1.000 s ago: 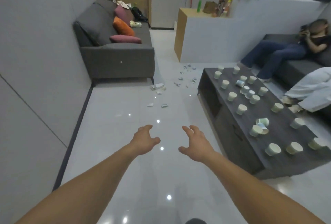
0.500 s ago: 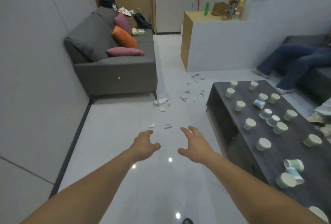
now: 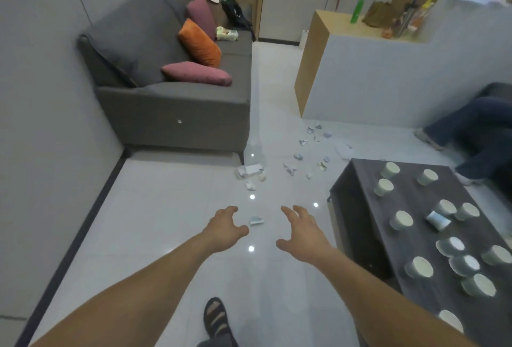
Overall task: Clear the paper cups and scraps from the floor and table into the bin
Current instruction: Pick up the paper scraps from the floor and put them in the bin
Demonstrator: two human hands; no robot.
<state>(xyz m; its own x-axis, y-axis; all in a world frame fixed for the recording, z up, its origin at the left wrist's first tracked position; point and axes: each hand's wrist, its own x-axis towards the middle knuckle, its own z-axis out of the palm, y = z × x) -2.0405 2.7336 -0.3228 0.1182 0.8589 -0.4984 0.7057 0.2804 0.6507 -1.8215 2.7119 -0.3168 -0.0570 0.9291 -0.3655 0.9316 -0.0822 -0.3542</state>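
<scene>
Left hand (image 3: 225, 231) and right hand (image 3: 303, 235), grips wide and empty, flank a paper scrap (image 3: 256, 220), print unreadable.

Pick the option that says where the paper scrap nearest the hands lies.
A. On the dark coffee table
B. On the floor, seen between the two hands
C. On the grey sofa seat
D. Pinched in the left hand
B: the paper scrap lies on the tiled floor, seen in the gap between the left hand and the right hand; both hands hold nothing.
</scene>
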